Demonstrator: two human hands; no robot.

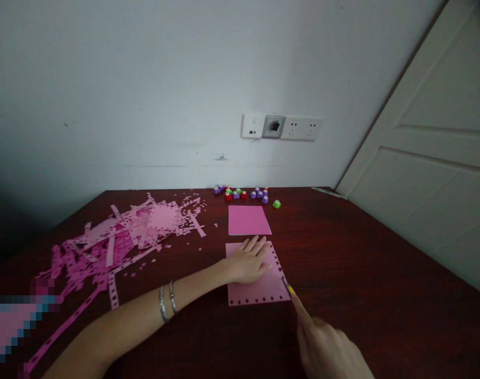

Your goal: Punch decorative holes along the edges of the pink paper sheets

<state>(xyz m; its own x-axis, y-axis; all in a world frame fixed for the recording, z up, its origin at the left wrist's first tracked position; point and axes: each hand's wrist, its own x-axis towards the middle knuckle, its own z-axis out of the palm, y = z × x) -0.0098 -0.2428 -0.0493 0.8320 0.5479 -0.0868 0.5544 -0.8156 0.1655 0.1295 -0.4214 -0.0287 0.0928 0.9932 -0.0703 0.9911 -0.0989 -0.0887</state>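
Observation:
A light pink sheet of paper [255,292] lies on the table, with small punched holes along its right and lower edges. My left hand [248,261] is spread flat on its upper part, fingers pointing away from me. In my right hand [327,345] is a slim cutting knife with a yellow body [291,289], most of it hidden by the fingers. Its thin metal tip meets the sheet's right edge near the lower right corner. Just beyond the sheet sits a darker pink square stack of paper [248,220].
A large heap of pink paper strips and scraps [121,234] covers the left of the dark red table [342,258]. Several small purple, red and green craft punches [244,195] stand at the back, one green punch [276,204] apart. Wall sockets [301,128] and a white door [433,147] lie beyond.

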